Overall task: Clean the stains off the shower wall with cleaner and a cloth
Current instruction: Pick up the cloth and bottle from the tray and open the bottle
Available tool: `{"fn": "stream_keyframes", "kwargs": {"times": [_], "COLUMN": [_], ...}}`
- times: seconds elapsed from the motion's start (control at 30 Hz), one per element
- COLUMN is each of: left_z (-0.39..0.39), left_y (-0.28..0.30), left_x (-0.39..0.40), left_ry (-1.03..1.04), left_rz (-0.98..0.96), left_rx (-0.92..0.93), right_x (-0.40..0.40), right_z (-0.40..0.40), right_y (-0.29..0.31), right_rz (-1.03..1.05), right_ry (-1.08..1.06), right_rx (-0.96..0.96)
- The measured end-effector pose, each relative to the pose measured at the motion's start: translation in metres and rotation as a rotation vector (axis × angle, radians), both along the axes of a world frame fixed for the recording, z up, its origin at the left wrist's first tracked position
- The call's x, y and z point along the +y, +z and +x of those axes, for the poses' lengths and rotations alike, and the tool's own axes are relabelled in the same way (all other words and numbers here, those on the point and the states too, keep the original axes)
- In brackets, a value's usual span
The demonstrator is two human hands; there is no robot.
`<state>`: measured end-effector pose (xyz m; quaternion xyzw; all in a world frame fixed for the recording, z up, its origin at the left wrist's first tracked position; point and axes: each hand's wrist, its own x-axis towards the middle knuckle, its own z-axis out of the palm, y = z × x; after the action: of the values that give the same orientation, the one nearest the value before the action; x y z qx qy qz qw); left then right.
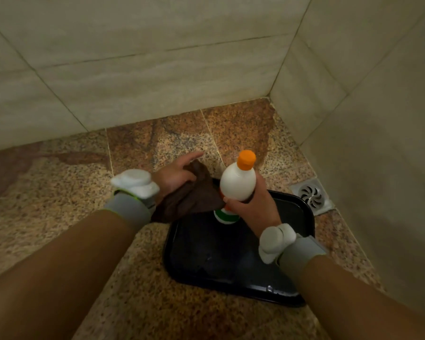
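My right hand point(249, 202) grips a white cleaner bottle point(237, 184) with an orange cap, held upright just above a black tray point(219, 263) on the floor. My left hand point(176, 174) holds a dark brown cloth point(193, 196), which hangs down over the tray's far left corner, right beside the bottle. The index finger of that hand points forward. The beige tiled shower wall point(145, 77) rises ahead and continues round the corner on the right point(378, 143).
The floor is speckled brown granite tile point(59, 192), wet-looking near the wall. A square metal floor drain point(310, 195) sits just right of the tray, close to the right wall. Both wrists carry grey bands with white devices.
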<state>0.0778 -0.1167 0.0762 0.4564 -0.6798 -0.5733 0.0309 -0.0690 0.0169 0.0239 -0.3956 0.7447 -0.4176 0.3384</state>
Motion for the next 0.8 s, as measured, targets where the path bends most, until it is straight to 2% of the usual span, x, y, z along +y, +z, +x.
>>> {"fn": "stream_keyframes", "kwargs": {"times": [0.1, 0.17, 0.3, 0.4, 0.5, 0.63, 0.73, 0.8], "left_z": [-0.025, -0.038, -0.052, -0.061, -0.067, -0.067, -0.063, -0.061], "left_y": [0.016, 0.022, 0.031, 0.036, 0.041, 0.042, 0.041, 0.040], "left_x": [-0.005, -0.002, 0.004, 0.004, 0.008, 0.008, 0.006, 0.005], "left_ry": [-0.259, -0.344, -0.310, -0.442, -0.469, -0.496, -0.550, -0.575], "left_rz": [-0.181, -0.296, -0.389, -0.454, -0.540, -0.699, -0.757, -0.776], "left_rx": [-0.134, -0.166, -0.007, -0.042, -0.058, -0.070, -0.169, -0.209], "right_x": [0.008, 0.012, 0.017, 0.018, 0.020, 0.021, 0.022, 0.026], "right_z": [-0.009, -0.014, -0.018, -0.023, -0.023, -0.023, -0.025, -0.028], "right_y": [0.011, 0.012, 0.018, 0.017, 0.017, 0.020, 0.027, 0.024], "right_rz": [0.015, 0.035, -0.031, -0.089, -0.125, -0.180, 0.045, 0.113], "right_ry": [0.012, 0.036, 0.095, 0.125, 0.116, 0.183, 0.202, 0.218], "right_rx": [-0.032, -0.016, 0.072, 0.058, 0.007, 0.100, 0.085, 0.077]}}
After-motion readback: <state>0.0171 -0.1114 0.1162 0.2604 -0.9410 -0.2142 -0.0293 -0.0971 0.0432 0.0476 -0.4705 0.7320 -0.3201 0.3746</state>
